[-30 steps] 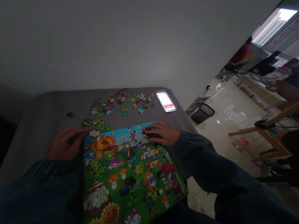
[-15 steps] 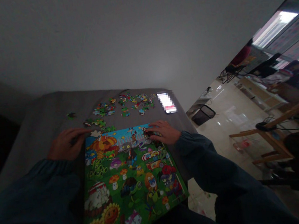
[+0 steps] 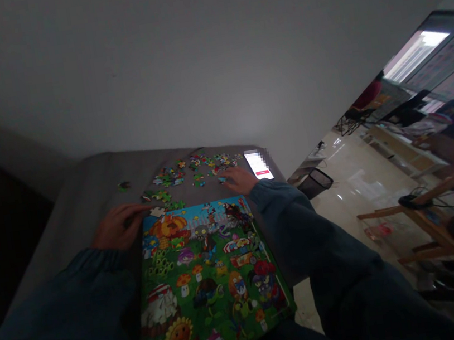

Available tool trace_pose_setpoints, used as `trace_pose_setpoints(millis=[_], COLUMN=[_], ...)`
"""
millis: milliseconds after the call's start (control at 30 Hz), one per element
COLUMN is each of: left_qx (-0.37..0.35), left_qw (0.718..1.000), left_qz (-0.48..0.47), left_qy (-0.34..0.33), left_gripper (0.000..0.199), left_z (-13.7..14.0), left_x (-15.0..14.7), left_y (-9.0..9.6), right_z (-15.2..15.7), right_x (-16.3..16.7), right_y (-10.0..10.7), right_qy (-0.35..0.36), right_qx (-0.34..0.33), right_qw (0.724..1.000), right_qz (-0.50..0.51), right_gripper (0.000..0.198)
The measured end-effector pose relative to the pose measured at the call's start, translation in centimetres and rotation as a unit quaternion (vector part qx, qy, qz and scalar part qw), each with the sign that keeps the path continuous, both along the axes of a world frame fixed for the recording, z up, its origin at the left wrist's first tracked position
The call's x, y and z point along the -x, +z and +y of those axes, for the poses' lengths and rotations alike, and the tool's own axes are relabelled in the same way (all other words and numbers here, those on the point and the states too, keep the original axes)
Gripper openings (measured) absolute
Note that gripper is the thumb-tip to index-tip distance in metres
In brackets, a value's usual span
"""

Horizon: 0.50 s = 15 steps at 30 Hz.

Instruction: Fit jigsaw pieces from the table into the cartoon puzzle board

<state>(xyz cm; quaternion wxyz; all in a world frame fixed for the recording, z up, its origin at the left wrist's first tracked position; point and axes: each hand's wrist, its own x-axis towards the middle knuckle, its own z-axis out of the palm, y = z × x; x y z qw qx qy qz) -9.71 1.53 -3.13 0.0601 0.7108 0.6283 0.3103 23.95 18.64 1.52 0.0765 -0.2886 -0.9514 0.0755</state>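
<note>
A colourful cartoon puzzle board [image 3: 208,274] with sunflowers, mushrooms and a pumpkin lies tilted close to my body. At its upper left corner, my left hand [image 3: 119,227] stretches its fingers toward a pale puzzle piece [image 3: 157,211]; the fingertips reach its edge. Beyond the board's upper right, my right hand [image 3: 240,180] is over the loose pieces, fingers extended and a little apart. A small bluish piece [image 3: 223,180] is just under those fingertips. Green pieces [image 3: 159,197] lie between the left hand and the main scatter of puzzle pieces [image 3: 171,175].
The grey cloth-covered surface [image 3: 103,173] meets a plain wall [image 3: 194,56]. A lit phone [image 3: 258,165] lies right of the pieces. One piece [image 3: 123,186] sits alone at left. On the right are a tiled floor [image 3: 346,176], a dark bin [image 3: 316,181] and a wooden chair [image 3: 416,222].
My right hand has moved from the board's upper right area forward to the loose pieces. My left hand stays beside the pale piece. The whole view has shifted slightly.
</note>
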Motion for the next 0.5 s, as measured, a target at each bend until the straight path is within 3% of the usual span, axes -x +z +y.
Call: trace_pose_setpoints(millis=[233,500], left_qx=[-0.011,-0.035], left_qw=[1.000,0.999], left_qz=[-0.004,-0.007], left_qy=[-0.006,0.001], left_gripper=[0.035,0.040], left_z=[0.1,0.1], left_x=[0.2,0.2], left_y=[-0.8,-1.3], right_z=[-5.8,-6.3], right_x=[-0.6,-0.8], right_y=[-1.3,-1.9], right_qy=[0.149,0.160], right_qx=[0.039,0.043], right_qw=[0.988,0.986], right_qz=[-0.013,-0.014], right_gripper=[0.036,0.038])
